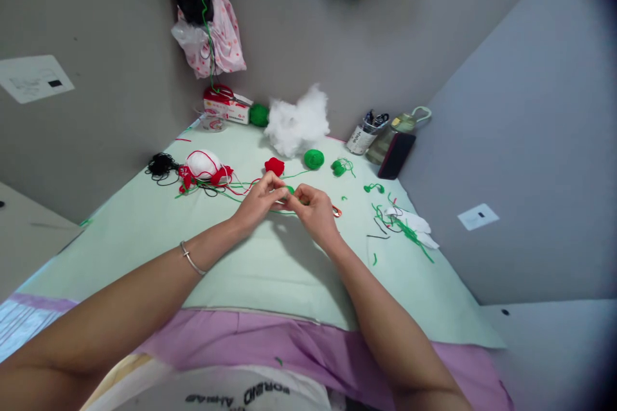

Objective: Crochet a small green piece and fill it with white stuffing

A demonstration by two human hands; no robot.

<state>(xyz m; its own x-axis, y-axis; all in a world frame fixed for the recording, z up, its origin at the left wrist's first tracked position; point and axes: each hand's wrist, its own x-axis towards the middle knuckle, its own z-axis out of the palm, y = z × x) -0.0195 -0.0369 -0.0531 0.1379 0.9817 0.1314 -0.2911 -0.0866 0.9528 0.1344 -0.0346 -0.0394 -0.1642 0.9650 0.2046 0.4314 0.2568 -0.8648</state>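
Both hands meet above the middle of the table. My left hand (263, 198) pinches a small green crocheted piece (288, 191), of which only a bit shows between the fingers. My right hand (313, 207) is closed at the other side of that piece, its fingertips touching the left ones. Whether the right fingers also hold a hook or a needle is hidden. An orange-red loop-shaped handle (336, 211) pokes out beside the right hand. Just beyond the hands lie a red yarn piece (274, 166) and a green yarn ball (313, 158). Green and red strands run leftward from the hands.
White stuffing (297, 121) sits at the back, beside a dark green ball (259, 115) and a box with red scissors (219, 94). White yarn (203, 165) and black yarn (162, 167) lie left. A phone (397, 155) leans on a bottle (403, 122); green scraps (409, 231) lie right.
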